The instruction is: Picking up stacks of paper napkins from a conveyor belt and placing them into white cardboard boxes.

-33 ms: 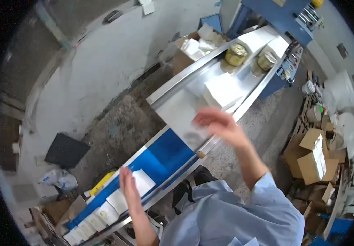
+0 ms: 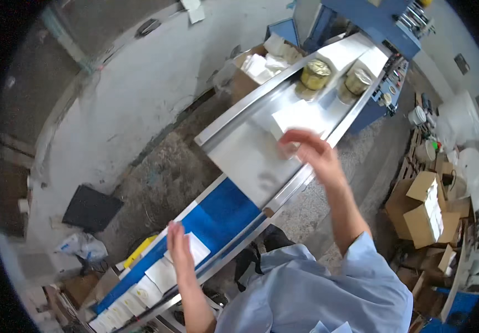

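Observation:
My right hand (image 2: 318, 154) hovers over the shiny metal chute, its fingers curved and apart with nothing gripped. It is beside the near edge of a white paper-like stack (image 2: 295, 117), partly hiding it; whether they touch I cannot tell. My left hand (image 2: 179, 252) is open, fingers stretched out, over the blue conveyor belt (image 2: 220, 205). Against it or just beside it lies a white block-like stack (image 2: 197, 250). Further down the belt, several similar white stacks (image 2: 161, 275) lean in a row.
Two gold-topped cylinders (image 2: 315, 75) stand on the metal chute (image 2: 239, 150) before white strips coming from a blue machine (image 2: 356, 22). Beside the chute is a carton of white scraps (image 2: 245, 83). Open cardboard boxes (image 2: 417, 211) stand at right; a black panel (image 2: 92, 208) lies at left.
My right hand has shifted slightly right and toward the far end of the chute. My left hand has moved slightly right. The whole view has tilted a little.

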`<action>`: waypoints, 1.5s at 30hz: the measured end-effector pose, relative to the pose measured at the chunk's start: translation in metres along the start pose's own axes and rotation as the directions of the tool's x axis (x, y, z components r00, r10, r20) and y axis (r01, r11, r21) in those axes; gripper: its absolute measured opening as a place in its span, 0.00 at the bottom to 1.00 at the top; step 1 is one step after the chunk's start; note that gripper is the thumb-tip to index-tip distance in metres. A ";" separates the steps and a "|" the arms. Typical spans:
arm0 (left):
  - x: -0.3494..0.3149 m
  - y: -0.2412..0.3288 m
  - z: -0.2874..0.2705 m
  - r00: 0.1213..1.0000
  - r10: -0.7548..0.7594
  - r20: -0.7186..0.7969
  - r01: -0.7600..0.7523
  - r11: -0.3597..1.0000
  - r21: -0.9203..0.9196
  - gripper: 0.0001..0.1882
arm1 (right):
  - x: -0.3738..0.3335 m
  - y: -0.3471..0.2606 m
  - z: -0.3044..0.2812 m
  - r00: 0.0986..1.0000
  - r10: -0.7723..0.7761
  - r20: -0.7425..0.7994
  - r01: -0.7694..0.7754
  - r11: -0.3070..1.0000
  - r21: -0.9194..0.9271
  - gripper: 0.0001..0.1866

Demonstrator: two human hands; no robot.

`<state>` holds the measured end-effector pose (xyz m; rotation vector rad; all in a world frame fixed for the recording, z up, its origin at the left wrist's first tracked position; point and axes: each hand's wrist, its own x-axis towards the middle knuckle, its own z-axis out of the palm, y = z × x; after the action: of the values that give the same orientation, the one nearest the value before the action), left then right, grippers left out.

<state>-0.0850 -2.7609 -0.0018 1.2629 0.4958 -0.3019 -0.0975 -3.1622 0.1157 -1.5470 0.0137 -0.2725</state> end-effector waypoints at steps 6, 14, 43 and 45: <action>0.054 -0.029 0.158 0.880 -0.355 0.316 0.356 0.933 0.057 0.47 | 0.056 0.086 -0.172 0.835 0.355 -0.422 -0.514 0.775 -0.366 0.47; 0.060 -0.041 0.199 0.732 -0.331 0.596 0.407 0.913 0.008 0.45 | 0.048 0.077 -0.079 0.881 0.471 0.047 -0.407 0.805 -0.433 0.36; 0.078 -0.164 -0.037 0.959 -0.266 0.093 0.260 0.963 0.077 0.28 | -0.060 0.256 0.189 0.495 0.781 0.380 -0.755 0.603 -0.258 0.36; 0.083 -0.178 -0.050 0.961 -0.275 0.007 0.273 0.957 0.096 0.26 | -0.060 0.258 0.201 0.505 0.764 0.403 -0.719 0.630 -0.294 0.35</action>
<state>-0.1089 -2.7591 -0.2033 1.2811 0.6471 -0.5774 -0.0775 -2.9539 -0.1425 -1.5146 0.2944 0.8537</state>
